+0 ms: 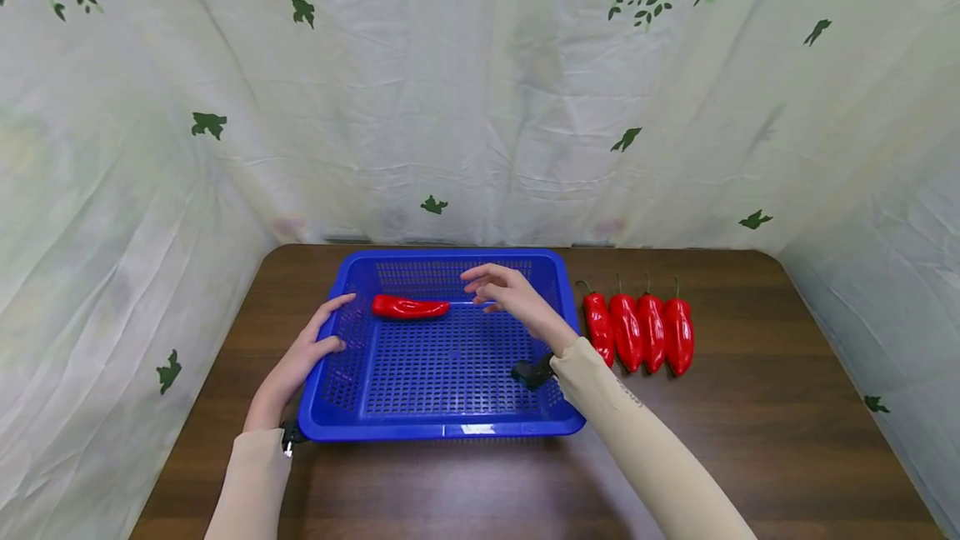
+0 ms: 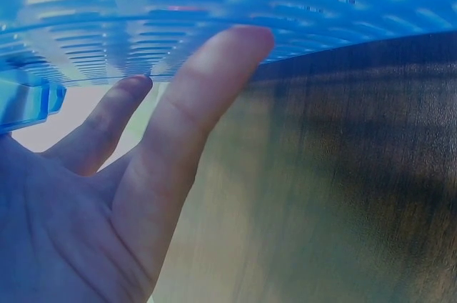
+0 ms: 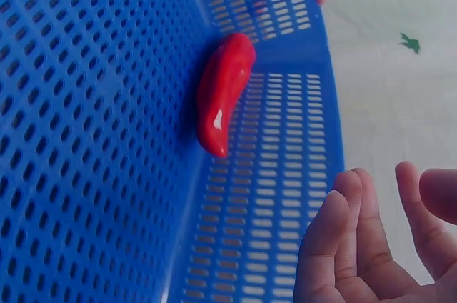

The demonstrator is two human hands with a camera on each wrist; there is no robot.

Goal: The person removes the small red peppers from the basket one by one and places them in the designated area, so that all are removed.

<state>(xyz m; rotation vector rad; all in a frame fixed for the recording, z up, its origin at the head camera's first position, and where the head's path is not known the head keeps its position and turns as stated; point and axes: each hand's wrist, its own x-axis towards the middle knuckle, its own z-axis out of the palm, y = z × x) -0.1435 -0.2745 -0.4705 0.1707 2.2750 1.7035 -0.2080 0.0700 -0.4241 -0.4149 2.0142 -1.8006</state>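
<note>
A blue perforated plastic basket [image 1: 450, 430] stands on the table. Inside, near its back left corner, lies one shiny red chili pepper [image 1: 408, 307], also seen whole in the right wrist view [image 3: 227, 94]. My left hand [image 1: 303, 357] is at the basket's left side, thumb and fingers extended against it; the left wrist view shows that hand [image 2: 157, 153] close under the slotted blue wall. Over the back right part of the basket hovers my right hand [image 1: 510, 294], fingers loosely bent with nothing between them, to the right of the pepper.
Several more red chili peppers [image 1: 651, 332] with thin stems lie in a row on the brown wooden table [image 1: 765, 407], just right of the basket. A pale curtain [image 1: 480, 107] with green leaf prints hangs behind the table and along both sides.
</note>
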